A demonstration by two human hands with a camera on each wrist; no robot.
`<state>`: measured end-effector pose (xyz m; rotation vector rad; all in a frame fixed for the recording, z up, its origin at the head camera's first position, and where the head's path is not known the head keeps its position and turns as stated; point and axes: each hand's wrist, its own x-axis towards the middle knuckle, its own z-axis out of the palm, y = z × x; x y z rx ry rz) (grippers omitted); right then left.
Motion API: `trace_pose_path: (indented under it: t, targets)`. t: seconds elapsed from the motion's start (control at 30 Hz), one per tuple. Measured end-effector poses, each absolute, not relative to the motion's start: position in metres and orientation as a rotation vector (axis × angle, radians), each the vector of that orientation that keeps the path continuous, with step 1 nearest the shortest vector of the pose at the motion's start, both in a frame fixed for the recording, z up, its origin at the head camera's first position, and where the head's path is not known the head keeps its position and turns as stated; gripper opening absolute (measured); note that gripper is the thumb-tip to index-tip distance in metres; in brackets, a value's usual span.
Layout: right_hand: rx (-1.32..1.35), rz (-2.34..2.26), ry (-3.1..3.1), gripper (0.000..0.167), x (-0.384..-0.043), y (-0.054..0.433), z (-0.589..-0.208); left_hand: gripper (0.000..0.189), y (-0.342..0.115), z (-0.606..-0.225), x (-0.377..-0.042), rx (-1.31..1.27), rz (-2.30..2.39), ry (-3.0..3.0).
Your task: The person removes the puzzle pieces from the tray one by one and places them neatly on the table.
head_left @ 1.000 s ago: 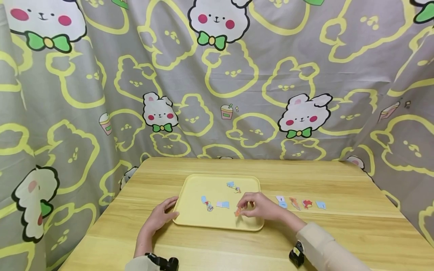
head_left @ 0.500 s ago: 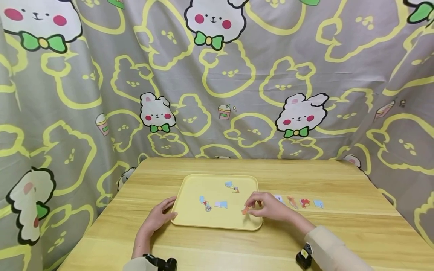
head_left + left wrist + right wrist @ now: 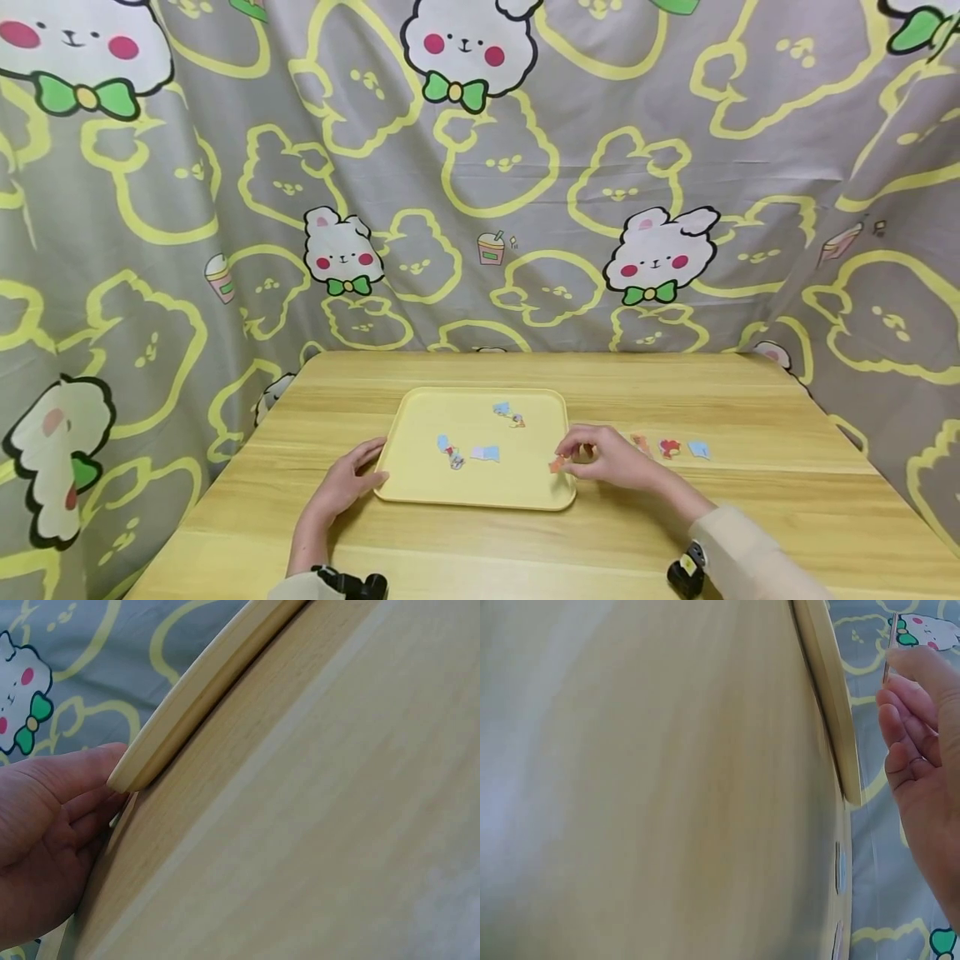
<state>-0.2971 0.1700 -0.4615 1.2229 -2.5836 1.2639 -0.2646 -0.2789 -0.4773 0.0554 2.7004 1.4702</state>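
My right hand (image 3: 611,458) pinches a small orange cardboard piece, much like a jigsaw piece (image 3: 557,464), between thumb and fingertips over the right side of a yellow tray (image 3: 427,492). Seen edge-on in the right wrist view, that piece (image 3: 891,649) is a thin strip clear of the tray. My left hand (image 3: 347,479) touches the tray's left edge, its thumb against the rim and its fingers fairly straight; the left wrist view shows the hand (image 3: 52,832) at the tray's corner (image 3: 142,769). On the tray lie a blue-and-grey pair (image 3: 455,457), a lavender-and-blue pair (image 3: 485,453) and a pair farther back (image 3: 516,421).
Right of the tray, a row of loose pieces lies on the wooden table (image 3: 420,550): an orange one (image 3: 641,444) partly behind my right hand, a red one (image 3: 670,448) and a light-blue one (image 3: 699,450). A grey patterned curtain (image 3: 420,167) hangs behind.
My right hand has carried the orange piece rightward across the tray to near its right rim, covering some of the loose pieces. The left hand stays at the tray's edge.
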Motion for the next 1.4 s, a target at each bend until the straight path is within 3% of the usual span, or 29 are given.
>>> trace_pose_path:
  t: [0.57, 1.4]
  targets:
    - [1.199, 1.179, -2.588, 0.011, -0.294, 0.201, -0.466, 0.061, -0.278, -0.477, -0.262, 0.036, 1.483, 2.682]
    - [1.195, 1.084, -2.637, 0.016, -0.283, 0.249, -0.468, 0.061, -0.277, -0.474, -0.263, 0.024, 1.466, 2.690]
